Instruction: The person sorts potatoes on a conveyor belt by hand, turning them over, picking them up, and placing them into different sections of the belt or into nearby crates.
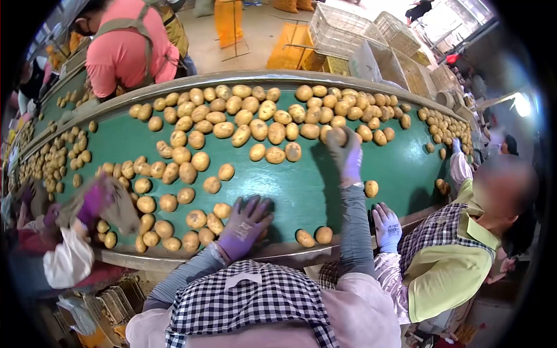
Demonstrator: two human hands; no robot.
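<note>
Looks like we're mid-sort here. Our right hand [346,156], in a purple-grey knit glove, reaches to the middle of the green sorting belt [301,191], fingers curled over a round tan potato [338,136] at the edge of the big pile [255,113]. Our left hand [246,223] lies spread flat by the near edge holding nothing, with loose potatoes [206,220] just beside it. Next bit probably calls for a firm lift clear of the neighbours, minding the co-worker's white-gloved hand [387,227] on the right.

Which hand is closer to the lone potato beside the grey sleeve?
Right. The right hand reaches just beyond the potato; the left hand lies flat on the belt, far to its left.
</note>
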